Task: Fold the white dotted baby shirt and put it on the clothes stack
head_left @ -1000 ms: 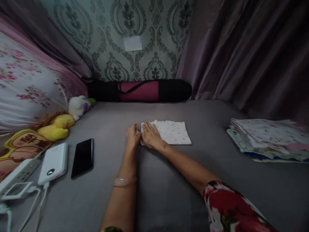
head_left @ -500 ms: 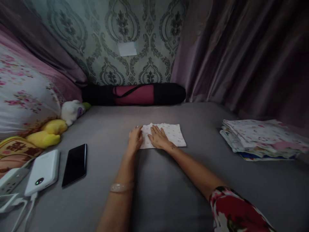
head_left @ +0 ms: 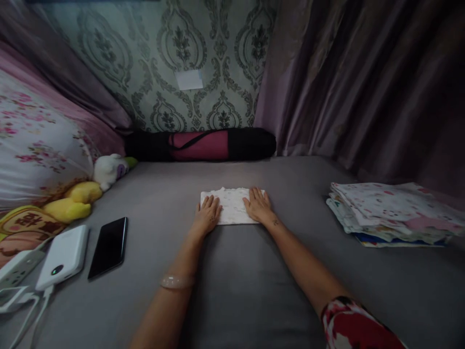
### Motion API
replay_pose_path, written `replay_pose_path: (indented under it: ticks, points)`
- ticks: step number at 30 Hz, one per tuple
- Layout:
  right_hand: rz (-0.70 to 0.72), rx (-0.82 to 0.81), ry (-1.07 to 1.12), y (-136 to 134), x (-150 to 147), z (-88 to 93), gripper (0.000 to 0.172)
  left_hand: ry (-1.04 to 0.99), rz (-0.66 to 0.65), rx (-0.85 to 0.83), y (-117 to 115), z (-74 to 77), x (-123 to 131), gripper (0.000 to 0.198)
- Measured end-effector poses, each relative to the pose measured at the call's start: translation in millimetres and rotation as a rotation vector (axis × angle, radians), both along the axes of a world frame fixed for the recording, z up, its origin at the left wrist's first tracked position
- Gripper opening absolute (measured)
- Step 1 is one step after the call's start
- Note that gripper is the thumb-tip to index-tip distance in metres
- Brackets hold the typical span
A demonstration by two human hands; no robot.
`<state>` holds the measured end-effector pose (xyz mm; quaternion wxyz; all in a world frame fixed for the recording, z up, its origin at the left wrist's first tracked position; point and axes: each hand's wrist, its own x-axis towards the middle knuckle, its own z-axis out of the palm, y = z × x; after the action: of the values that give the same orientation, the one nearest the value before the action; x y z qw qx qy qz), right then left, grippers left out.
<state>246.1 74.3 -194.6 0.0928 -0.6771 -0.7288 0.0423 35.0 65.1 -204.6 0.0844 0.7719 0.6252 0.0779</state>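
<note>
A white patterned cloth (head_left: 233, 207), folded into a flat rectangle, lies on the grey bed sheet (head_left: 236, 271) in front of me. My left hand (head_left: 209, 213) rests flat on its left end, palm down with fingers stretched out. On the cloth's right end lies my right hand (head_left: 258, 205), also palm down, its fingers pointing away from me and the thumb spread inward. Neither hand grips anything. Between the hands the middle of the cloth shows, with a slightly uneven far edge.
To the right is a stack of folded printed cloths (head_left: 392, 208). On the left lie a black phone (head_left: 109, 247), a white power bank (head_left: 64, 257), a power strip (head_left: 16, 269) with cables and plush toys (head_left: 69, 206). A black and maroon long bag (head_left: 199, 145) lies along the wall.
My right hand has moved right, from the cloth's middle to its right end. My left hand has flattened from the left edge onto the cloth. The view has shifted slightly.
</note>
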Motion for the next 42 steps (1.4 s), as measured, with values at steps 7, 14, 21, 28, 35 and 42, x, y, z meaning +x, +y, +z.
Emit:
replay_pose_path:
  ticks: [7,14,21,28,35,42]
  points:
    - [0.013,0.001,0.036,6.0,8.1,-6.5,0.060,0.093,-0.048,0.062,17.2,24.3,-3.1,0.038]
    - [0.055,0.099,0.041,12.4,24.6,-4.4,0.046,0.181,-0.007,-0.129,75.1,42.4,-8.6,0.039]
    - [0.080,0.075,-0.016,21.5,46.4,-6.0,0.047,0.154,-0.037,-0.298,105.2,51.5,-11.7,0.041]
    - [0.066,0.154,-0.070,23.7,45.3,-1.8,0.046,0.099,-0.053,-0.374,116.4,56.2,-10.9,0.037]
    - [0.045,0.092,-0.042,24.8,44.8,9.9,0.037,0.013,-0.050,-0.354,102.8,53.0,-13.4,0.034]
    - [0.159,-0.027,0.259,30.0,67.9,40.0,0.028,-0.292,-0.173,-0.250,79.2,69.0,-40.1,0.029]
